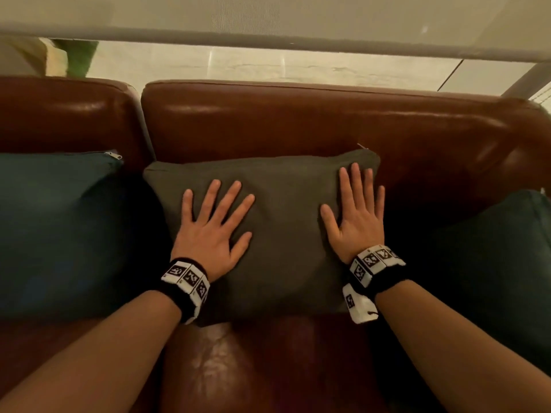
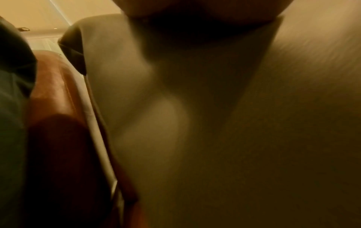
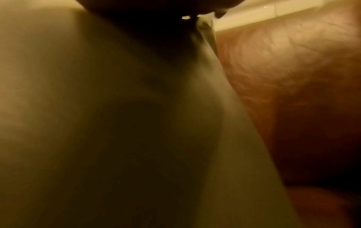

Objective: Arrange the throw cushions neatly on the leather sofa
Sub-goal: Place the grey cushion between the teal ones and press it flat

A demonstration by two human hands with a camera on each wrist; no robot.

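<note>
At the far left a teal cushion (image 1: 56, 231) leans against the back of the brown leather sofa (image 1: 298, 120), its zipper pull showing at the upper right corner. The left wrist view catches a dark sliver of this cushion (image 2: 13, 108) along its left edge, with a strip of the sofa's leather (image 2: 56, 123) just beside it.

Next comes the olive-green cushion (image 1: 286, 222), propped on the seat against the middle back section of the sofa, between the two teal ones. The left hand (image 1: 213, 234) lies flat on its left half, fingers (image 1: 226, 195) straight and spread apart, palm pressed into the fabric with nothing gripped. In the left wrist view the olive-green cushion (image 2: 224, 131) fills most of the picture as a blurred surface (the fingers cannot be made out there).

The right hand (image 1: 356, 222) rests flat on the right part of the same cushion, near its upper right corner, fingers (image 1: 356, 180) straight and only slightly parted, thumb angled out to the left. The right wrist view shows the cushion's fabric (image 3: 97, 123) close up and out of focus, with creased sofa leather (image 3: 293, 77) to its right.

At the far right, a second teal cushion (image 1: 504, 263) sits in the sofa's corner, apart from the olive one, partly in shadow. Both wrists carry black bands with black-and-white marker tiles (image 1: 186, 278).
</note>
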